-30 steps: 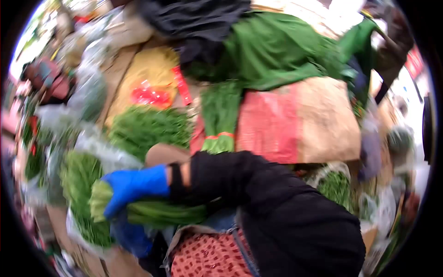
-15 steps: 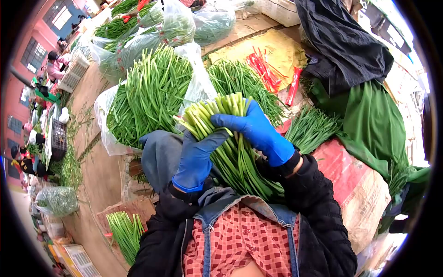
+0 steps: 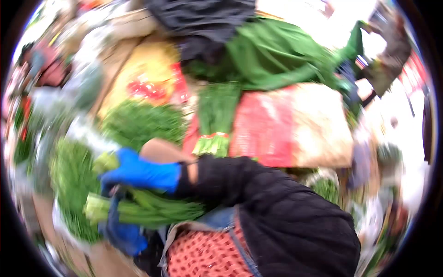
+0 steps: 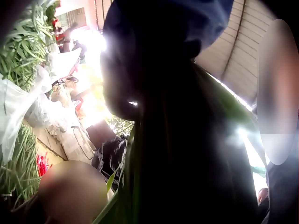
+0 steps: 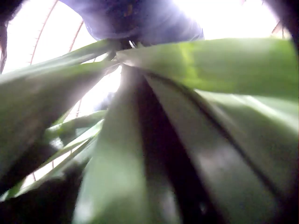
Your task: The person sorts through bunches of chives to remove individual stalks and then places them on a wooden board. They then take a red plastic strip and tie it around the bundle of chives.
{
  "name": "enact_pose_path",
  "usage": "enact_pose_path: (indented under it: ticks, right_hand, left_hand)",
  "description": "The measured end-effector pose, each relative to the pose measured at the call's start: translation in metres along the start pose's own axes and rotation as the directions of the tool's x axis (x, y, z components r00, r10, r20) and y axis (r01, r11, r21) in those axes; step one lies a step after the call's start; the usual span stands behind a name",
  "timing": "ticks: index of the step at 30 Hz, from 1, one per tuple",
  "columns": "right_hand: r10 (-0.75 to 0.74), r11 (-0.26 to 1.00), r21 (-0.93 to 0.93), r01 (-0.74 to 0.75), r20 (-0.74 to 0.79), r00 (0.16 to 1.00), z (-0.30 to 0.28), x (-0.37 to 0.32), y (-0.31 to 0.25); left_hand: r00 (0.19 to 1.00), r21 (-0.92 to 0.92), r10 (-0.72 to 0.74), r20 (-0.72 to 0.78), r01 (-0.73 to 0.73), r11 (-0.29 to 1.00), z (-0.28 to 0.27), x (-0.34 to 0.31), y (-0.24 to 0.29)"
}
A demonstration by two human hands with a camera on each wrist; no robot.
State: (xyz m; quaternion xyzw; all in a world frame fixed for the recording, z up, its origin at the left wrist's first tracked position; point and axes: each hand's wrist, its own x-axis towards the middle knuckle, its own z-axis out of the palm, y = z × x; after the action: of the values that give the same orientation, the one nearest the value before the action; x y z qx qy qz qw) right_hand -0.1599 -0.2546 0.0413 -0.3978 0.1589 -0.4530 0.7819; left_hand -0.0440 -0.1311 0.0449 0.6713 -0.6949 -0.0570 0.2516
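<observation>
In the head view, my right hand point(image 3: 143, 171), in a blue glove, grips garlic chives, with a pale clump of stem ends point(image 3: 106, 162) poking out past its fingers. Just below it my left hand point(image 3: 122, 226), also gloved, is curled round a bunch of garlic chives point(image 3: 157, 210) whose leaves trail toward my chest. The left wrist view has a dark glove point(image 4: 168, 23) above shadowed leaves. Broad green leaves point(image 5: 210, 65) fill the right wrist view close up, below part of a bluish glove point(image 5: 140, 21). Motion blurs the fingers.
A large heap of chives point(image 3: 71, 184) in clear plastic lies left of my hands, with another pile point(image 3: 143, 122) beyond. A tied bunch point(image 3: 214, 115) rests beside a red and tan sack point(image 3: 286, 124). Red ties point(image 3: 147, 90) lie on yellow sacking; a green cloth point(image 3: 281, 51) is behind.
The head view has swung right since half a second ago, when both hands held one bunch before the chest. Stem ends now show in two separate clumps, one at each hand.
</observation>
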Motion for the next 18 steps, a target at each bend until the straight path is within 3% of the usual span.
enact_pose_path:
  ticks: [1,2,3,4,6,8,10,12,18]
  right_hand:
    - [-0.034,0.994,-0.104,0.035,0.015,0.999,-0.012,0.010,0.011]
    - [0.085,0.991,-0.106,-0.087,-0.025,0.996,-0.012,0.004,0.002]
    - [0.067,0.998,-0.018,-0.067,0.034,0.997,-0.010,-0.002,0.006]
    - [0.106,0.990,-0.101,-0.102,0.034,0.994,-0.015,-0.005,0.004]
    - [0.134,0.991,-0.006,-0.134,0.115,0.984,-0.019,-0.003,-0.010]
    - [0.215,0.975,-0.071,-0.209,0.091,0.972,-0.020,-0.010,-0.020]
    - [0.140,0.989,-0.059,-0.136,0.062,0.988,-0.026,0.001,0.005]
    - [0.155,0.981,0.104,-0.163,0.081,0.985,-0.032,0.004,0.012]
    - [0.121,0.980,0.150,-0.130,0.065,0.990,-0.039,0.001,0.014]
  left_hand:
    - [0.997,-0.232,0.009,-0.074,-0.026,0.972,0.013,-0.008,-0.021]
    - [0.991,-0.446,-0.026,-0.135,-0.037,0.894,0.027,-0.009,-0.035]
    - [0.986,-0.532,-0.055,-0.159,-0.038,0.846,0.034,-0.018,-0.042]
    - [0.986,-0.535,-0.074,-0.152,-0.019,0.844,0.036,-0.020,-0.041]
    - [0.987,-0.522,-0.091,-0.135,0.008,0.853,0.033,-0.015,-0.027]
    - [0.986,-0.524,-0.103,-0.128,0.021,0.851,0.033,-0.016,-0.024]
    - [0.985,-0.533,-0.112,-0.128,0.026,0.846,0.033,-0.017,-0.024]
    - [0.984,-0.532,-0.120,-0.132,0.032,0.846,0.031,-0.020,-0.026]
    - [0.987,-0.529,-0.104,-0.124,0.023,0.849,0.034,-0.015,-0.019]
